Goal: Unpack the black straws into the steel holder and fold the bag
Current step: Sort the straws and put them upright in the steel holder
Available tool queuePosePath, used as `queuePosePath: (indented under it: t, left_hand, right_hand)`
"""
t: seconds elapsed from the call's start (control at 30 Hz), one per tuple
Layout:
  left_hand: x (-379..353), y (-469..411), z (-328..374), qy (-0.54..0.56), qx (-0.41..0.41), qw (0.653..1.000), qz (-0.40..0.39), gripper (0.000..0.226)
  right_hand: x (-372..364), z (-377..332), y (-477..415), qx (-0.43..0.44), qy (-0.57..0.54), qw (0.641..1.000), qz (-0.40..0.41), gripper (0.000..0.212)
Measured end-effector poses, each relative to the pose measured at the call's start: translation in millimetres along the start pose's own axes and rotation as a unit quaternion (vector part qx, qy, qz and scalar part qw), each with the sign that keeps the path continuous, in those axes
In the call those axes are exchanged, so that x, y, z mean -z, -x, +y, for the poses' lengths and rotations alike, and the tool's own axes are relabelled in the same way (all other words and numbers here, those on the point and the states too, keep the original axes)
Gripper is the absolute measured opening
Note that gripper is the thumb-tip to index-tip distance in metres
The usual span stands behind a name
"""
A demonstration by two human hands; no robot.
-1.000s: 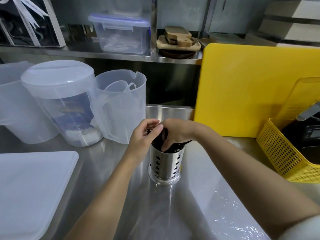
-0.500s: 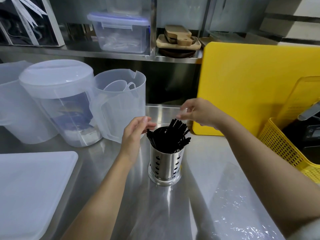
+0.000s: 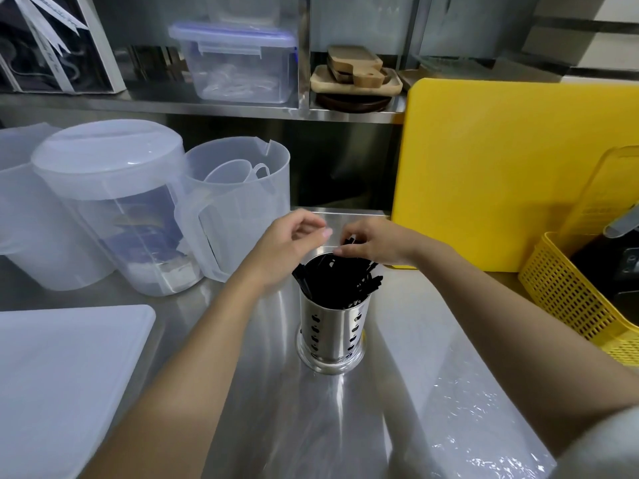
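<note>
While my right hand [image 3: 375, 243] has its fingertips curled onto the tops of the black straws [image 3: 337, 281], pinching a few, I judge it best to nudge them together gently rather than press down. They fan out past the rim, and a hard push could tip the steel holder [image 3: 333, 335]. My left hand [image 3: 292, 245] hovers just beside it, fingers loosely curled and holding nothing I can see; it would serve better steadying the holder's wall. Once the straws stand settled, the bag [image 3: 463, 447], lying clear and crinkled on the steel counter [image 3: 242, 392] under my right forearm, is what I should fold.
</note>
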State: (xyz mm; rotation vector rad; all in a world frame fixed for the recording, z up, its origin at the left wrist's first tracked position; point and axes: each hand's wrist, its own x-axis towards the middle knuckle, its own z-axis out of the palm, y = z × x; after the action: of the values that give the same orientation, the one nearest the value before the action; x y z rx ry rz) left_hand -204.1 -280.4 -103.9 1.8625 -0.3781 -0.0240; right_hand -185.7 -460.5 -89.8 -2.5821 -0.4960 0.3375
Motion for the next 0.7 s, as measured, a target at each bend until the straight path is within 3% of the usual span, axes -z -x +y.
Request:
queuePosePath:
  t: [0.2, 0.33, 0.43, 0.7]
  left_hand:
    - [-9, -22, 7, -0.094, 0.038, 0.99, -0.095, 0.034]
    - [-13, -26, 11, -0.127, 0.07, 0.979, -0.143, 0.058]
    - [-20, -28, 17, -0.15, 0.063, 0.97, -0.179, 0.061]
    - [-23, -34, 23, 0.055, 0.058, 0.975, -0.208, 0.036]
  right_hand:
    - [1, -2, -3, 0.048, 0.029, 0.998, 0.005, 0.009]
    - [21, -5, -3, 0.055, 0.044, 0.997, 0.037, 0.014]
    - [33, -10, -2, 0.065, 0.044, 0.995, 0.06, 0.02]
    - [44, -16, 5, 0.101, 0.008, 0.985, 0.14, 0.019]
